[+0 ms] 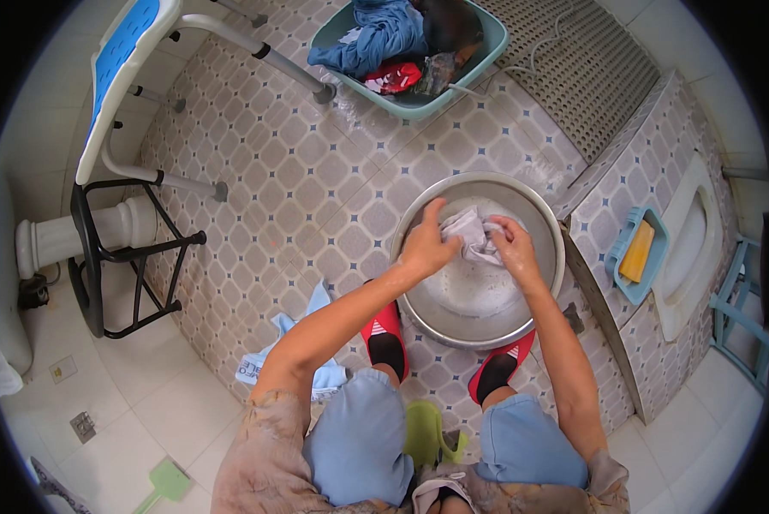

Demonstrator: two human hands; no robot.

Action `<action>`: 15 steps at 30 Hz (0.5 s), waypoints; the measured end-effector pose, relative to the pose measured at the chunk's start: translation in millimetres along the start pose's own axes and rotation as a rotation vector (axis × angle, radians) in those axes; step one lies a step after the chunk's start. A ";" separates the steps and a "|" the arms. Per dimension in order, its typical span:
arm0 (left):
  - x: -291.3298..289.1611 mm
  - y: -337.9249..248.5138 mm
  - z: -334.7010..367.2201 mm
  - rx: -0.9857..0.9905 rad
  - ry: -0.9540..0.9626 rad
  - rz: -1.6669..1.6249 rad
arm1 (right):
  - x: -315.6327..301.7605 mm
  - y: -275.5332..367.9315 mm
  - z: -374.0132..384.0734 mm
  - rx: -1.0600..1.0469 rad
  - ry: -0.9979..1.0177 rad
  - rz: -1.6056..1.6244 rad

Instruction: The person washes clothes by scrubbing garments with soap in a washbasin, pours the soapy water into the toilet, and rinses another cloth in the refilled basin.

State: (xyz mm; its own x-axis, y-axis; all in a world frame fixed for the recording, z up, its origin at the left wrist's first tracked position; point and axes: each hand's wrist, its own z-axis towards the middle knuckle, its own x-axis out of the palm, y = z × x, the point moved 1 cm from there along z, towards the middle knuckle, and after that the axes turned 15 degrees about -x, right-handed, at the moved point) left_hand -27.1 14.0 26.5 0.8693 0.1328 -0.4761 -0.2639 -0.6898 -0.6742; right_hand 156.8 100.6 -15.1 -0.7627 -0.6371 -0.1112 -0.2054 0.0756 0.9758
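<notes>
A wet, bunched-up pale cloth (473, 233) is held between my two hands above a round metal basin (539, 208). Its exact kind does not show through the folds. My left hand (429, 243) grips its left side, with one finger sticking up apart from the others. On the right side, the fingers of my right hand (515, 248) pinch the cloth's edge. Below them, cloudy whitish water (479, 295) covers the basin's bottom. The basin rests on the patterned tile floor, in front of my feet.
A teal tub (414, 111) of clothes stands beyond the basin. Right of it, a yellow soap bar (637, 252) lies in a blue dish (617, 248) on a tiled ledge. A light blue cloth (324, 377) lies by my left leg. A white-and-blue shower chair (115, 64) stands left.
</notes>
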 end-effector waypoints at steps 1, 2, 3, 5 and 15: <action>2.7 -0.1 -1.0 -0.003 0.001 0.002 | -0.2 -0.5 1.2 -0.076 -0.118 -0.441; 7.7 -3.0 -2.9 0.128 0.002 0.202 | 3.9 1.9 -1.6 -0.364 -0.063 -0.919; 12.5 -6.3 -4.2 0.259 0.003 0.401 | 13.5 1.5 -5.8 -0.363 -0.063 -0.916; 23.4 15.1 9.4 0.310 0.007 0.523 | 40.6 2.3 -15.3 -0.526 0.134 -1.109; 33.5 37.4 25.6 -0.022 0.003 0.267 | 16.3 -15.1 -17.9 -0.306 -0.065 -1.097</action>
State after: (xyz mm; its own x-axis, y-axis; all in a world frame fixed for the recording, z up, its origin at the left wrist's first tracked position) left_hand -18.5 10.8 -29.1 0.7716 -0.0581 -0.6335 -0.4748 -0.7154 -0.5127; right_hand 158.3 75.4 -28.2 -0.2959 -0.2028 -0.9334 -0.6297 -0.6934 0.3503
